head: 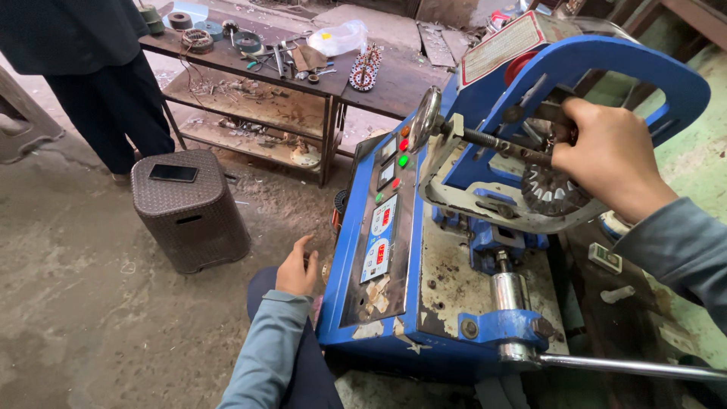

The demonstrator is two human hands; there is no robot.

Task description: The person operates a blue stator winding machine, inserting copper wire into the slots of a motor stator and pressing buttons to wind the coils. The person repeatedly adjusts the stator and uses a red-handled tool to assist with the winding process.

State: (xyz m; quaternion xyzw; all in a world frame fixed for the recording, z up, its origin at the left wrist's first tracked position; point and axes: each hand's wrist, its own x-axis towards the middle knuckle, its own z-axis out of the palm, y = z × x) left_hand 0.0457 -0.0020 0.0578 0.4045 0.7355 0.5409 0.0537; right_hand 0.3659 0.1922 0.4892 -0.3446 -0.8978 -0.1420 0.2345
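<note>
A blue winding machine [424,288] is seen from above, its slanted control panel [385,227] set along the left edge of the machine's top and fitted with small displays and red and green buttons. The right hand [606,155] is clenched around a fitting at the end of a threaded shaft [503,146], which runs from a chromed disc [425,115] near the panel to the blue hoop-shaped guard [606,64] at the far right corner of the machine. A toothed stator core [551,191] is mounted just below that hand, inside a worn white ring frame [485,216], and is touched or nearly touched by the hand's underside; which cannot be told. The left hand [297,266] is held open and loose, fingers slightly curled, grasping nothing, just beside the machine's left edge and above the person's knee. A steel lever bar [628,367] projects from the near right corner of the machine. On the floor to the left a brown woven stool [193,220] carries a dark phone [173,173] on its top. Behind it a cluttered workbench [303,76] is seen, with another person's dark trousers [113,106] at its left end.
</note>
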